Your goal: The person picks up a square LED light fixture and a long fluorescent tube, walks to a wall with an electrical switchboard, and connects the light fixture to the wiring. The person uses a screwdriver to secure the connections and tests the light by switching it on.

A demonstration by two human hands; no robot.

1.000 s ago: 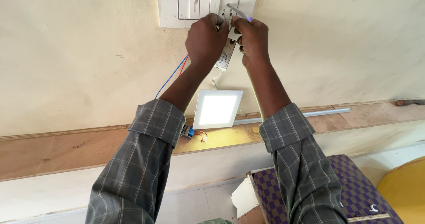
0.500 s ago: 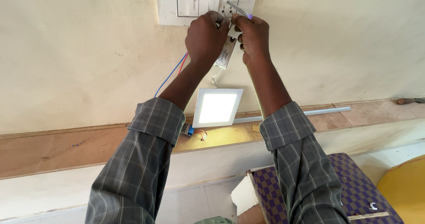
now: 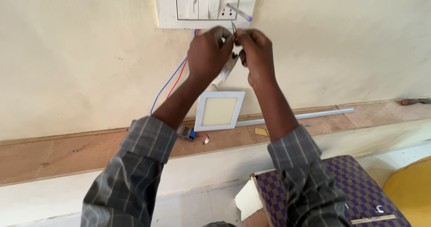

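Home room, wall switchboard (image 3: 206, 6) (wooden ledge (image 3: 58, 153))

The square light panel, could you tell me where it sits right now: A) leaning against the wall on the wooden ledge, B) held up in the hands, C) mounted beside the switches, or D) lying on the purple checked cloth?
A: the square light panel stands on the wooden ledge tilted back against the wall, below both hands, which are raised just under the switch plate.
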